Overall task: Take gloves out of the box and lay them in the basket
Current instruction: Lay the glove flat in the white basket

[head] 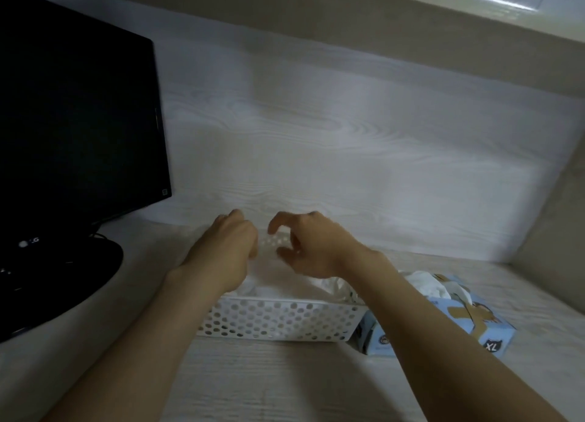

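White gloves [326, 285] lie heaped in the basket [278, 320]; more poke from the box [474, 323] just beside it. The left hand [228, 247] is curled, its grip unclear. The right hand [311, 247] hangs loose-fingered and seems to hold nothing. The heap could slide over the rim.

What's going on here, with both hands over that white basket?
A person is moving gloves from a box to a basket. The left hand and right hand hover over the far end of the perforated basket with fingers curled; blur hides whether they pinch anything. Pale gloves already lie in the basket. The blue box, marked XL, sits just right of it with a bunched glove sticking out.
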A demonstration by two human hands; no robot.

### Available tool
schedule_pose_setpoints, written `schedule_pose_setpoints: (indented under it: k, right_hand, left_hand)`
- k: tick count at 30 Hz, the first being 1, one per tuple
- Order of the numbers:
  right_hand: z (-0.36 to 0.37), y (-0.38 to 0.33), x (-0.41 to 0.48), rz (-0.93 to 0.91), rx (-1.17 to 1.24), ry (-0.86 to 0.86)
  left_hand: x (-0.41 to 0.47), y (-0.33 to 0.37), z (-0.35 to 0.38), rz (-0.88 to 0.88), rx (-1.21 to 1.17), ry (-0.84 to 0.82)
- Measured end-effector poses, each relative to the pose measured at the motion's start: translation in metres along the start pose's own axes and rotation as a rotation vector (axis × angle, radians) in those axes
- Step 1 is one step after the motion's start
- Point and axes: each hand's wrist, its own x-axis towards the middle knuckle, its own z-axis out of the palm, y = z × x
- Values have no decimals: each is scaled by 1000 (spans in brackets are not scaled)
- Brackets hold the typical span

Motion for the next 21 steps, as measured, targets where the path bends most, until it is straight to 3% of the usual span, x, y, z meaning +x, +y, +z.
schedule_pose_setpoints:
  k: [4,7,12,17,21]
  right_hand:
    - [3,-10,-11,34,-14,-443]
    - [15,-5,-12,43,62,-493]
    - [22,-7,-10,75,81,-524]
    - [13,-7,-17,76,54,-502]
    - [2,-3,-33,142,114,-179]
  left_hand:
    - [-2,-2,2,-85,-243,-187]
    - [-1,-4,4,-88,-202,-296]
    - [-2,-2,5,-116,-177,-317]
    - [-6,4,0,-142,-58,-52]
    - [-9,25,-8,-91,-85,289]
